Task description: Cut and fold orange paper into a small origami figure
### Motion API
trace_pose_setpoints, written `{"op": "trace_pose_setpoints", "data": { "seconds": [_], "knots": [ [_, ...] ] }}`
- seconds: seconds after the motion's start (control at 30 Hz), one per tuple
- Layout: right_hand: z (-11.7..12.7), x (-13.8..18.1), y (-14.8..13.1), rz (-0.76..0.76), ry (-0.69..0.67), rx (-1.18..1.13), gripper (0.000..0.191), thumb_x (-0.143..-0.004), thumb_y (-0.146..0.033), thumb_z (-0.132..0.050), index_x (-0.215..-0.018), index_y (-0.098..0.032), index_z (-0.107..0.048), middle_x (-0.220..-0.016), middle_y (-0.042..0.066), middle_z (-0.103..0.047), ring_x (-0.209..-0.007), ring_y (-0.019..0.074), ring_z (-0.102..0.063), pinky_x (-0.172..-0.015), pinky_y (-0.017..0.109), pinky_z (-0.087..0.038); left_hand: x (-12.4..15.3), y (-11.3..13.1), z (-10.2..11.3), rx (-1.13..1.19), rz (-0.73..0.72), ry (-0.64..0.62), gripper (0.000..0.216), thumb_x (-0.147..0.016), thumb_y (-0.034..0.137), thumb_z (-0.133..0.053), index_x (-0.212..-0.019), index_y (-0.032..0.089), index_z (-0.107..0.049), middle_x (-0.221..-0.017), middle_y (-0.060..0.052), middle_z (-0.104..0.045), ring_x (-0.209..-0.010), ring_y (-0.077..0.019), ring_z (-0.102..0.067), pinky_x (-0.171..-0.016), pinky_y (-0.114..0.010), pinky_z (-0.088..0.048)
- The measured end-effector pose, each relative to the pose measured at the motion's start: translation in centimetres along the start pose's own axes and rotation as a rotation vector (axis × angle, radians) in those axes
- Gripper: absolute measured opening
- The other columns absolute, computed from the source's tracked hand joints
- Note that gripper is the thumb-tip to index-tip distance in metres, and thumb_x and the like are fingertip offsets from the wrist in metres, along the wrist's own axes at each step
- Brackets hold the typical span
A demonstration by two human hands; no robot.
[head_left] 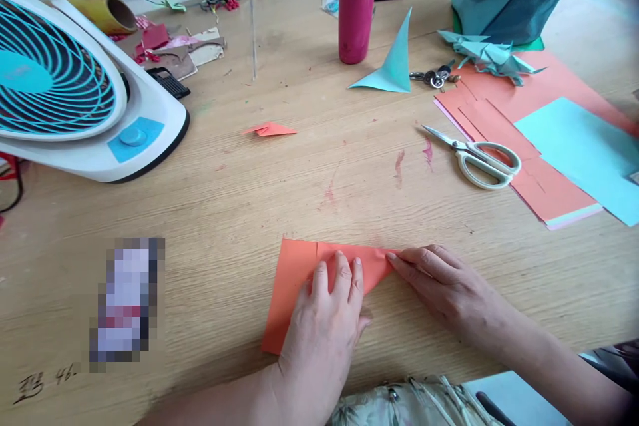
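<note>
A folded sheet of orange paper [289, 273] lies on the table near its front edge, narrowing to a point at the right. My left hand [324, 319] rests flat on it, fingers spread across the middle and upper part. At the pointed right end, my right hand [449, 283] pinches the paper between thumb and fingertips. Part of the sheet is hidden under my left hand. Farther back sits a small folded orange paper piece [271, 129], apart from both hands.
White-handled scissors [486, 163] lie at the right beside orange paper sheets [559, 190] and a blue sheet [584, 146]. Folded blue paper [392, 70] stands by a pink bottle [356, 13]. A fan [150, 120] occupies the left, with a blurred-out object [127, 303] in front.
</note>
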State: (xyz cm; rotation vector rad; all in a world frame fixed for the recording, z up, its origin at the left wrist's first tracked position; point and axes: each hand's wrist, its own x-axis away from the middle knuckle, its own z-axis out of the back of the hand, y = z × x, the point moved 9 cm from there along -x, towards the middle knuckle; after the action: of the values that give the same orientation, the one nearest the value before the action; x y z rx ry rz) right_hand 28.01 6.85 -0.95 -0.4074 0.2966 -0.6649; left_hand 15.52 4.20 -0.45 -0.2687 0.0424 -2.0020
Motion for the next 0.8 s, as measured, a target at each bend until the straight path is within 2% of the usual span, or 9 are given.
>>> {"op": "trace_pose_setpoints", "data": {
  "seconds": [0.2, 0.43, 0.57, 0.67, 0.8],
  "knots": [
    [0.2, -0.3, -0.7, 0.055, 0.001, 0.106, 0.053, -0.102, -0.011, -0.033, -0.155, -0.007, -0.029, -0.118, 0.018, -0.059, -0.096, 0.0268, -0.054, -0.083, 0.043, -0.050, 0.1, -0.2, -0.1, 0.005, 0.021, -0.033, 0.080, -0.084, 0.057, -0.069, -0.151, 0.020, -0.045, -0.142, -0.019, -0.055, -0.114, -0.0320, -0.058, -0.086, -0.041, -0.059],
    [-0.2, -0.9, -1.3, 0.040, 0.026, 0.335, 0.042, -0.101, -0.017, -0.046, -0.141, -0.006, -0.050, -0.102, 0.013, -0.061, -0.083, 0.0241, -0.051, -0.075, 0.040, -0.047, -0.2, -0.1, -0.3, -0.014, 0.025, -0.093, 0.081, -0.084, 0.061, -0.066, -0.152, 0.024, -0.042, -0.145, -0.022, -0.052, -0.111, -0.0331, -0.060, -0.083, -0.044, -0.058],
    [-0.7, -0.9, -1.1, 0.008, 0.025, 0.386, 0.040, -0.100, -0.022, -0.050, -0.137, -0.010, -0.055, -0.100, 0.011, -0.061, -0.084, 0.0245, -0.049, -0.077, 0.040, -0.045, -0.5, -0.4, -0.1, 0.014, 0.047, -0.081, 0.085, -0.079, 0.066, -0.067, -0.151, 0.029, -0.043, -0.141, -0.020, -0.057, -0.111, -0.0337, -0.062, -0.095, -0.054, -0.052],
    [-0.7, -0.8, -1.2, 0.007, 0.031, 0.390, 0.041, -0.099, -0.022, -0.051, -0.137, -0.009, -0.055, -0.100, 0.011, -0.061, -0.085, 0.0248, -0.049, -0.078, 0.039, -0.043, -0.7, -0.3, 0.0, 0.043, 0.024, -0.051, 0.087, -0.078, 0.069, -0.067, -0.149, 0.024, -0.047, -0.140, -0.020, -0.058, -0.122, -0.0356, -0.058, -0.105, -0.057, -0.046],
    [-0.6, -0.8, -1.5, 0.013, 0.046, 0.412, 0.042, -0.098, -0.022, -0.052, -0.137, -0.009, -0.055, -0.099, 0.012, -0.061, -0.084, 0.0247, -0.049, -0.077, 0.039, -0.042, -0.9, 0.9, -0.7, 0.050, -0.076, -0.058, 0.093, -0.080, 0.069, -0.066, -0.149, 0.010, -0.045, -0.150, -0.020, -0.050, -0.135, -0.0346, -0.049, -0.114, -0.049, -0.042]
  ]
}}
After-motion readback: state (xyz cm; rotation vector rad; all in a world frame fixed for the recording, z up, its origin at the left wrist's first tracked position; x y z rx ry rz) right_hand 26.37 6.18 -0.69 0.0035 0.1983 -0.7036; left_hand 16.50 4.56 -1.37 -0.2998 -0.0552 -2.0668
